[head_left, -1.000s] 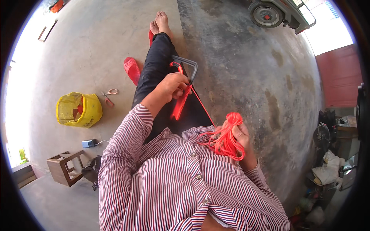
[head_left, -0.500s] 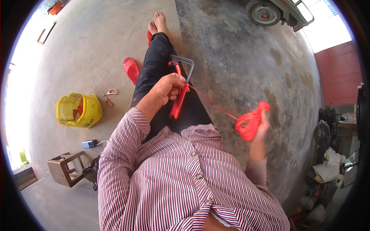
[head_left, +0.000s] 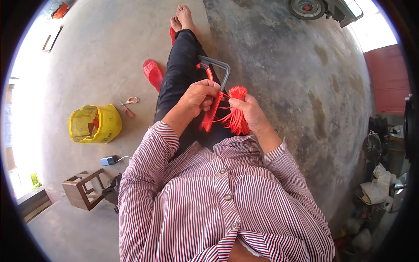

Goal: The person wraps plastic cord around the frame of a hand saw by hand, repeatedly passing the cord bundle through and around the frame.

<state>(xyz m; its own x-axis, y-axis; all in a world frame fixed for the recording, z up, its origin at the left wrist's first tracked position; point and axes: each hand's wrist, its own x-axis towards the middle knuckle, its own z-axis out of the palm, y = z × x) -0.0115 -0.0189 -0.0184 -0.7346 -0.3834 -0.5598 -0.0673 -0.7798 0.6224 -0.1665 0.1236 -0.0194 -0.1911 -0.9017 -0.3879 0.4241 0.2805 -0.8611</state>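
Observation:
Over my lap, my left hand (head_left: 199,97) is closed on a grey angular frame (head_left: 227,73). One side of this frame is tightly wrapped in red cord (head_left: 213,114), and a red curved piece (head_left: 208,70) shows inside its bend. Close by on the right, my right hand (head_left: 253,113) grips a looped bundle of red cord (head_left: 238,92). Strands run from the bundle across to the wrapped side. My left fingertips pinch next to the wrapping; what lies right under them is hidden.
On the floor to the left are a yellow bag (head_left: 109,126), scissors (head_left: 129,105), a blue-grey box with a cable (head_left: 108,160) and a wooden stool (head_left: 80,194). A red slipper (head_left: 152,74) lies beside my leg. A vehicle wheel (head_left: 307,6) stands far right; clutter (head_left: 377,185) lines the right edge.
My right hand has swung left with the cord bundle, from far out on the right to close beside the frame. The taut strand has gone slack. My left hand keeps its hold.

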